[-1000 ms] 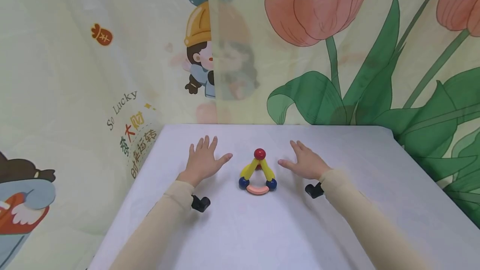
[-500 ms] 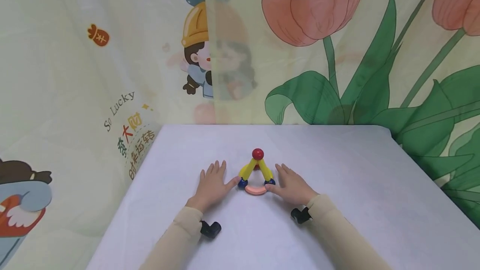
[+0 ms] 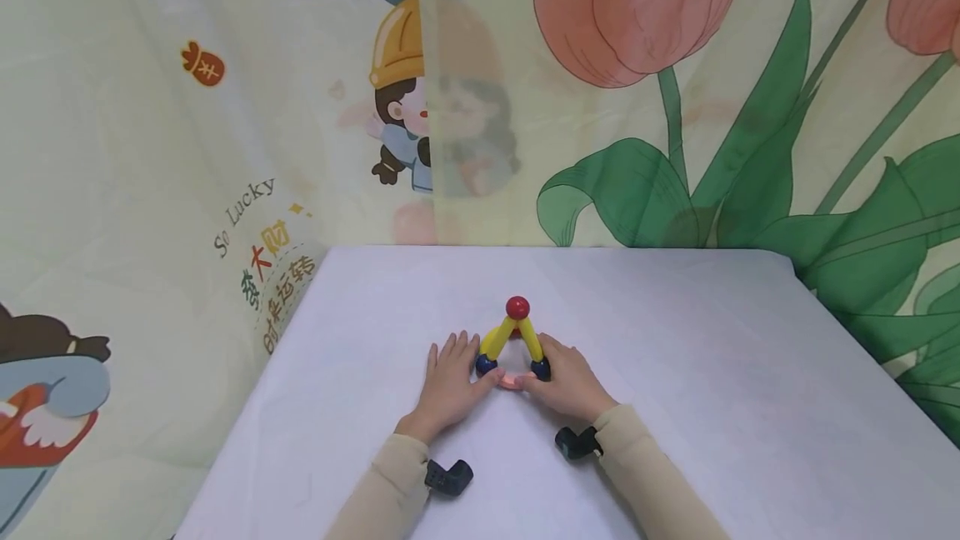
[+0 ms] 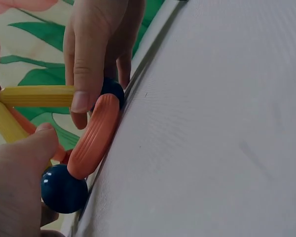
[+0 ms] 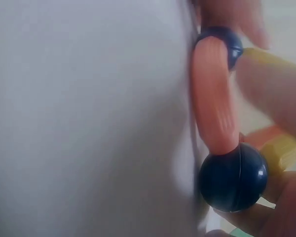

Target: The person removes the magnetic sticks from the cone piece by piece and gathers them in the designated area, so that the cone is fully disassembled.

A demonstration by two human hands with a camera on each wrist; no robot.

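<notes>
A pyramid-like magnetic stick-and-ball model (image 3: 517, 327) stands on the white table, with a red ball (image 3: 517, 307) on top. Yellow rods run down to two dark blue balls (image 4: 64, 188), joined in front by a curved pink rod (image 5: 215, 96). My left hand (image 3: 447, 386) holds the left blue ball between thumb and fingers. On the other side, my right hand (image 3: 570, 380) grips around the right blue ball, its thumb across the front near the pink rod. The model's rear part is mostly hidden.
The white tabletop (image 3: 675, 323) reaches back to a hanging printed cloth (image 3: 480, 107) with tulips and cartoon figures. A black wrist camera (image 3: 450, 477) sits below the left hand, another black camera (image 3: 577, 442) below the right.
Both hands have come inward and nearer the person, from spread on either side of the model to holding its lower blue balls. The model stays about where it was.
</notes>
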